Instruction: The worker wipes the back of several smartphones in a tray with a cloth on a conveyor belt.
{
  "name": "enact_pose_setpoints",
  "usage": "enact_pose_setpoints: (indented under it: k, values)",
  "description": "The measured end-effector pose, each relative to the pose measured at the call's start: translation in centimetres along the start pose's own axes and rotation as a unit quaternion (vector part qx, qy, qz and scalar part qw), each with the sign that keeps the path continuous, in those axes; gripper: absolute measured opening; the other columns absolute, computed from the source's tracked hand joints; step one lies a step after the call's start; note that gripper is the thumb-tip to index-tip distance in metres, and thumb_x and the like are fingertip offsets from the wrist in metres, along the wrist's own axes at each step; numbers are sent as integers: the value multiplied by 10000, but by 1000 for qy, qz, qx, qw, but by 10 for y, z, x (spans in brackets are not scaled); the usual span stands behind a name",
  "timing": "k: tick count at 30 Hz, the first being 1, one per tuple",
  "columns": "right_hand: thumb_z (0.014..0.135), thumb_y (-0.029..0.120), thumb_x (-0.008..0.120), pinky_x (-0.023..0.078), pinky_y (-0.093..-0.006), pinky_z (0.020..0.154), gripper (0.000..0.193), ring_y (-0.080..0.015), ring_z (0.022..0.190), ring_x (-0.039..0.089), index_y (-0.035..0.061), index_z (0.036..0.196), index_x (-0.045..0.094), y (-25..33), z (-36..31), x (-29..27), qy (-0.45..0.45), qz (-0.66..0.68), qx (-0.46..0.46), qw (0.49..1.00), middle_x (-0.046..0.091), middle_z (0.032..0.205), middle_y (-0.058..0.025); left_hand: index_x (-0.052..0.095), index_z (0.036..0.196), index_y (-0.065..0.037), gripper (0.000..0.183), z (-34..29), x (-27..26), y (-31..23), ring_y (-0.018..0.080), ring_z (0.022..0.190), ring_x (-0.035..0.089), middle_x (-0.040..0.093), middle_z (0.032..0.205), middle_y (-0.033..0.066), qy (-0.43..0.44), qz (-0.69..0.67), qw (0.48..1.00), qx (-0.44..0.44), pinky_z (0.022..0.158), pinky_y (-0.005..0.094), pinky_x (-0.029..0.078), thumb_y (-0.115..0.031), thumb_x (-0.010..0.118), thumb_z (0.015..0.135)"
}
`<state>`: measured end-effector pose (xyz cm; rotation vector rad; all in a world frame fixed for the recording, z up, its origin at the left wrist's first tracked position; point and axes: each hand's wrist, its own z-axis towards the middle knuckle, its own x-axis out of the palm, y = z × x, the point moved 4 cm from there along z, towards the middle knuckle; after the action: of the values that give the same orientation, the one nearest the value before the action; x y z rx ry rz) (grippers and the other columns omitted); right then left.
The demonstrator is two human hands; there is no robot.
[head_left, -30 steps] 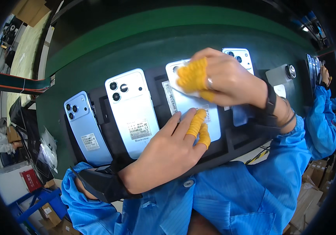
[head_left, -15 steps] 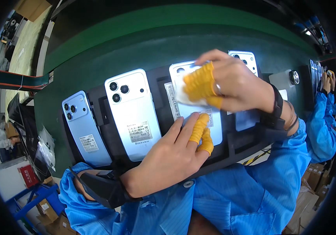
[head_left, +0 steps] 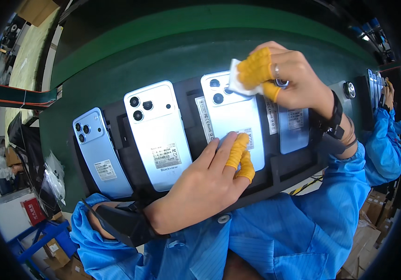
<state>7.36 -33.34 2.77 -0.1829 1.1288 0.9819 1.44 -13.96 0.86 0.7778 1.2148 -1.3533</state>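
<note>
Pinched in my right hand [head_left: 287,74] is a folded white wiping cloth [head_left: 238,84], over the top right of a light-blue smartphone [head_left: 231,114] by its camera lenses. That phone lies back side up. My left hand [head_left: 205,179] rests on its lower part, fingers stretched out and apart, partly covering the label. Yellow finger cots cover several fingers of both hands. Two more phones, a pale one [head_left: 156,133] and a bluer one [head_left: 105,151], lie to the left. Another phone [head_left: 295,133] lies to the right, its top hidden behind my right hand.
The phones lie in a black slotted tray [head_left: 193,123] on a green work surface [head_left: 182,60]. A bottle with a metal cap [head_left: 349,90] stands right of my right wrist. At far right a co-worker's blue sleeve [head_left: 383,149] shows. A clear plastic bag [head_left: 55,175] hangs at left.
My right hand has moved up and to the right with the cloth, uncovering the middle phone's lenses and upper back. My left hand has stayed in place.
</note>
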Motion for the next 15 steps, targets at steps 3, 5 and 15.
enact_pose_setpoints:
  k: [3, 5, 15]
  values:
    - [656, -36, 629, 494, -361, 775, 138, -285, 768, 622, 9, 781, 667, 1, -3, -9, -1, -57, 97, 994, 660, 803, -129, 631, 889, -48, 200, 1, -1, -1, 344, 1053, 557, 574, 1053, 267, 6, 11, 1000, 6, 880, 376, 481, -101, 614, 698]
    - [662, -33, 632, 496, -354, 769, 111, -287, 757, 618, 2, 763, 658, 2, 12, -2, -60, -63, 43, 995, 656, 790, -127, 628, 890, -47, 199, 1, 0, -2, 343, 1049, 560, 579, 1041, 262, 9, 18, 1000, 7, 875, 376, 484, -99, 611, 699]
    - [684, -12, 581, 499, -350, 663, 121, -299, 720, 610, -17, 771, 664, -7, 0, -12, -17, -34, 99, 994, 646, 800, -165, 624, 878, -44, 197, 1, 0, -1, 334, 1040, 573, 597, 983, 245, -15, 20, 1000, 6, 856, 371, 495, -97, 617, 688]
